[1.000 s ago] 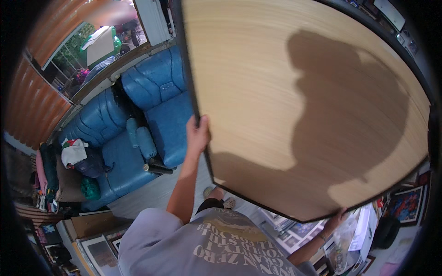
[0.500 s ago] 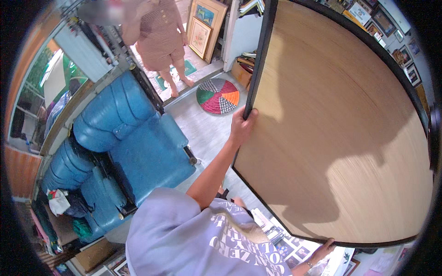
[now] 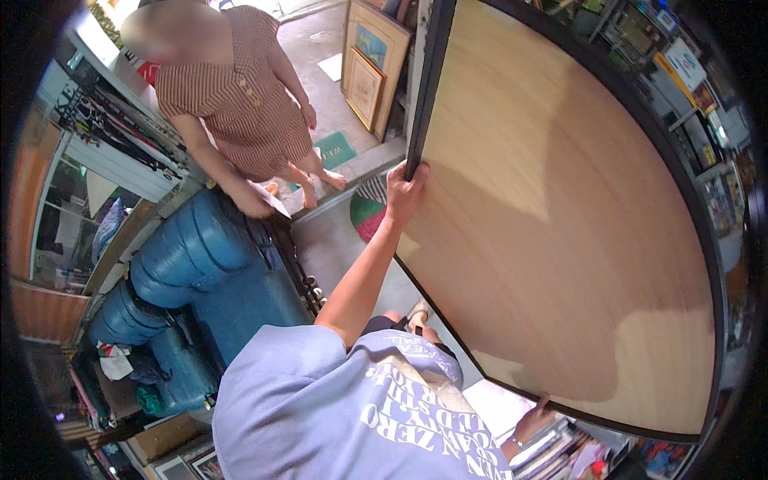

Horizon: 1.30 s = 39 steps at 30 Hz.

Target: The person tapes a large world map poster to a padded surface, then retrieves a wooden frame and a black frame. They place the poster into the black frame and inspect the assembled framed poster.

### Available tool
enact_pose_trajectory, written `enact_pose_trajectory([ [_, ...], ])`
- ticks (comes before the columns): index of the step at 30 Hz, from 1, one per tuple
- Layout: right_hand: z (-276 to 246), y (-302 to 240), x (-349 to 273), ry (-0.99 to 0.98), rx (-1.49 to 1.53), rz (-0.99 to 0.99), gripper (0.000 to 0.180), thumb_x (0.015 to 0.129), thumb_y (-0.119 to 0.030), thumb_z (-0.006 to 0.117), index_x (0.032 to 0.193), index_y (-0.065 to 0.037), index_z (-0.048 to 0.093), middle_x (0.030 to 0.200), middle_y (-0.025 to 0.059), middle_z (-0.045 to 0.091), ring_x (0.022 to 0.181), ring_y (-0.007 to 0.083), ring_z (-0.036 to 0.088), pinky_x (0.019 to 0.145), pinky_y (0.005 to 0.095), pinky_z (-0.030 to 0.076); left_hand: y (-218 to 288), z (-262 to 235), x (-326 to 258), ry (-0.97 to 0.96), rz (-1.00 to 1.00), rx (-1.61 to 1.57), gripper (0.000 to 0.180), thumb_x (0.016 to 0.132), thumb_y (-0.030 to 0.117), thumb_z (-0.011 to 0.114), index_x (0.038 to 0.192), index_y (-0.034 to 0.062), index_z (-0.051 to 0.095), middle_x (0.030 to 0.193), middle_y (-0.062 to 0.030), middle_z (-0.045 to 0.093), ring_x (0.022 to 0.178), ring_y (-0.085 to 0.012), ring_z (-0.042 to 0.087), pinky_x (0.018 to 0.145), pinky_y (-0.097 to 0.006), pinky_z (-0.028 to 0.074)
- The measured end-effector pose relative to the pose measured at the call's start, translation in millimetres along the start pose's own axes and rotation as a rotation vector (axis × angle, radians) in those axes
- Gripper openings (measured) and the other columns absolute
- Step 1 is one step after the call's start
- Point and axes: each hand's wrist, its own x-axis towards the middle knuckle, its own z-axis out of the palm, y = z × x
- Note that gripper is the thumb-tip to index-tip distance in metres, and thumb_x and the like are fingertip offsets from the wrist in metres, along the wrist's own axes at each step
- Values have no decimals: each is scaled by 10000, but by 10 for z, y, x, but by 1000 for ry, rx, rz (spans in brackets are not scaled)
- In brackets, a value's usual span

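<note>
A large wood-coloured panel with a black frame (image 3: 576, 224) fills the right half of the view, held up in front of me at a tilt. My left hand (image 3: 406, 192) is closed around its left black edge, with the thumb on the panel's face. Lower down, my right hand (image 3: 533, 420) grips the near black edge, fingers partly hidden by the frame. Shadows fall across the bare panel face.
A blue sofa (image 3: 248, 320) stands at left. A person in a striped outfit (image 3: 240, 104) stands at the doorway holding something flat and white. Framed pictures (image 3: 364, 80) lean beyond the sill; a round patchwork mat (image 3: 370, 214) lies partly behind the panel. Crowded shelves (image 3: 688, 120) line the right.
The panel has shifted slightly left in view, now covering much of the round mat. The person at the doorway shows more fully, one arm now reaching down beside the sofa. Both my hands keep their grip.
</note>
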Motion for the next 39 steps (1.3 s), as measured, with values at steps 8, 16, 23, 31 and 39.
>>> enact_pose_trajectory([
  [8,1893,-667,1333,-127,13,105,432,969,-118,690,1255,116,465,1270,201,600,1129,235,572,1054,391,436,-400,-312,1909,173,-18,-74,387,967,384,710,738,123,539,599,106,426,497,-7,365,433,-237,237],
  [16,4418,-1778,1599,-239,-54,-90,403,981,-162,689,1178,156,539,1252,215,618,1071,239,592,974,387,481,-718,-1348,4196,327,88,60,452,957,439,706,701,111,529,580,91,428,480,-21,387,419,-245,258],
  [23,6635,-2464,1562,-344,132,-13,373,977,-24,647,1269,151,494,1307,202,596,1135,249,578,1048,399,445,-241,-2274,6490,343,184,72,452,977,432,676,754,44,613,633,91,461,561,-26,377,471,-249,272],
  [31,8749,-3301,1489,-360,214,-174,338,949,-63,690,1221,106,584,1281,213,643,1129,265,614,1018,397,454,69,-3419,8186,475,237,170,457,986,423,657,812,0,654,668,69,509,581,-30,414,485,-253,302],
  [39,10144,-4016,1586,-507,88,-259,328,929,-64,707,1199,93,606,1242,205,666,1107,268,623,999,407,464,199,-4693,9011,672,275,71,434,1022,372,602,985,-49,698,783,14,638,663,-62,528,564,-262,421],
])
